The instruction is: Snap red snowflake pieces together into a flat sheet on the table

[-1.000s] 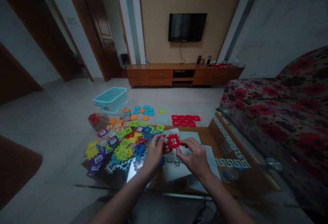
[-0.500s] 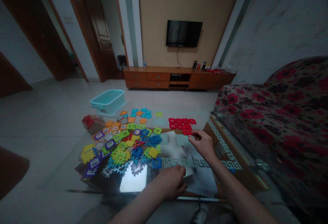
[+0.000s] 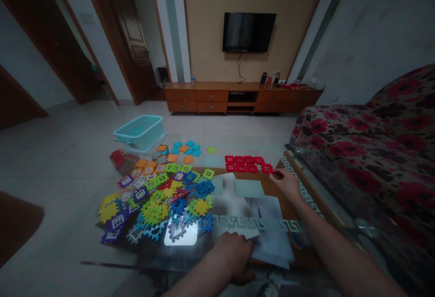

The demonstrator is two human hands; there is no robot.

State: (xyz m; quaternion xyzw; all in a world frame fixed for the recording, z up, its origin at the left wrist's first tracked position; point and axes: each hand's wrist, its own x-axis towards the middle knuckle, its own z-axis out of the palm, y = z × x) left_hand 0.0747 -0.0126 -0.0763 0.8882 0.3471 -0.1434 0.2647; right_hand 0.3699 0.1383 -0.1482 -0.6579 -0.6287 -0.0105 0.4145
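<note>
Here's your right hand [image 3: 284, 184] out at the far side of the glass-topped table [image 3: 307, 198], forearm stretched long and angled in from the lower right, wrist fairly straight. Your right fingertips [image 3: 273, 175] are bunched loosely, not spread, and they sit right at the end of the red interlocking plastic tiles [image 3: 246, 164], a joined, flat patch lying past the far edge of the papers. Are you pinching them? From this view I can't tell: the tips meet the corner piece, but no grip shows clearly.

Over to your left hand [image 3: 234, 256], down at the near edge of the table, palm down, knuckles up, fingers curled over and dropping out of sight at the edge. It's right beside a white paper sheet [image 3: 270, 238], and whether it's holding anything, I can't tell. Your left forearm [image 3: 197, 284] comes in low from the bottom of the frame, well apart from your right.

Between your hands, a pale green card [image 3: 249, 188] lies on the table. To your left sprawls a big heap of multicoloured plastic tiles [image 3: 156, 204], yellow, green, blue, purple and grey. Beyond that are orange and blue tiles [image 3: 178, 152], and a teal plastic tub [image 3: 138, 132] sits on the tiled floor. A floral sofa [image 3: 360, 143] runs along your right.
</note>
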